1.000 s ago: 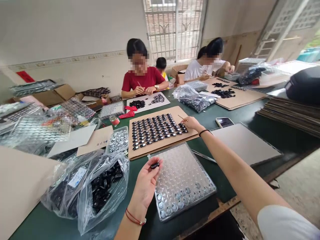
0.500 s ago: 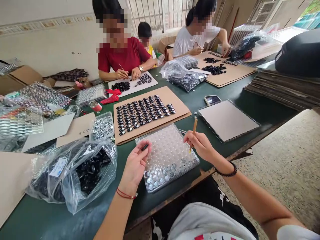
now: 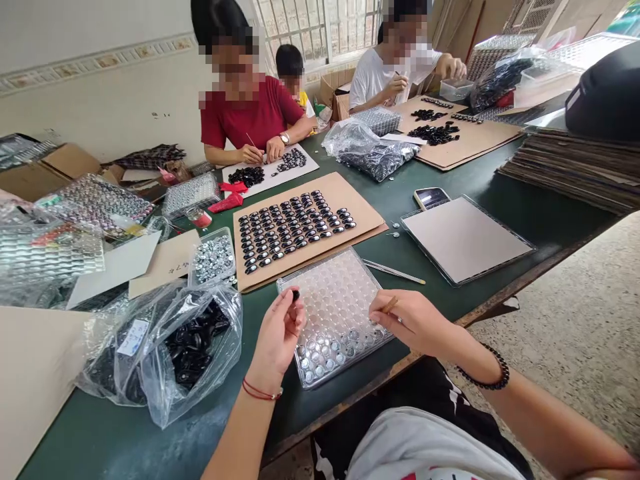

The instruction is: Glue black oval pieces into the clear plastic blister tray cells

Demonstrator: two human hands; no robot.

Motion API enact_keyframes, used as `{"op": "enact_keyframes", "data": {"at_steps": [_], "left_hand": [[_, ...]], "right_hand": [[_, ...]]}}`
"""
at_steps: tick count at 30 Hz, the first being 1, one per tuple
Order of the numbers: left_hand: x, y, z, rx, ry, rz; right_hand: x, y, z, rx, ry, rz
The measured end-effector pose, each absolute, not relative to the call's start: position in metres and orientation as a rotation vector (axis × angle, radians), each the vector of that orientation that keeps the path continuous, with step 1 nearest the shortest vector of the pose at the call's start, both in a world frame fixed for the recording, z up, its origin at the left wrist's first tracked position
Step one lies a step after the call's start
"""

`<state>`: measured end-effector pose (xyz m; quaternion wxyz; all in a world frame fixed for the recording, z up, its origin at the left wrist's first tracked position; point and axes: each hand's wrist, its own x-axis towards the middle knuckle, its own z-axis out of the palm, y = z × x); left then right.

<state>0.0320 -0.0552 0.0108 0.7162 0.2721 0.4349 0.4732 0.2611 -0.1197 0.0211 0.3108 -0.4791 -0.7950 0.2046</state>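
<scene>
Table: green top, crowded with goods; its near edge runs just below both wrists, with bare floor off to the right.
Black piece: a small dark oval is pinched at the fingertips and raised over the tray's near-left corner.
Left hand: the left hand grips the black piece between thumb and forefinger.
Right hand: the right hand is closed on a thin wooden stick over the tray's right corner.
Tray: a clear bubble tray lies between the two hands; clear domes fill only its nearest rows.
Open room: a bare green strip lies right of the right hand; metal tweezers lie just beyond it.
Left flank: a plastic bag of black pieces crowds close beside the left hand.
Beyond: a cardboard sheet of ranked black pieces borders the tray's far edge.
</scene>
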Motion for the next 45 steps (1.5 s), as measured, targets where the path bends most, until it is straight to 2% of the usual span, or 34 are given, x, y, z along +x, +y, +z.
{"op": "enact_keyframes", "data": {"at_steps": [8,13,18,23,29,37,45], "left_hand": [[0.031,-0.062,0.009,1.006,1.118,0.911],[0.028,-0.061,0.013,1.514,1.382,0.915],[0.027,-0.059,0.010,1.998,1.490,0.725],[0.026,-0.055,0.008,2.221,1.599,0.635],[0.022,-0.047,0.013,1.879,1.634,0.632],[0.022,-0.044,0.008,1.125,1.343,0.967],[0.029,-0.053,0.009,1.197,1.318,0.831]], "right_hand": [[0.234,-0.069,0.058,-1.067,-2.269,0.288],[0.208,-0.047,0.040,-0.939,-2.339,0.193],[0.202,-0.047,0.016,-0.932,-2.249,0.159],[0.205,-0.050,0.012,-0.910,-2.251,0.153],[0.202,-0.049,0.005,-0.934,-2.097,0.193],[0.208,-0.049,0.011,-0.966,-1.774,0.498],[0.206,-0.051,0.014,-0.947,-1.591,0.778]]}}
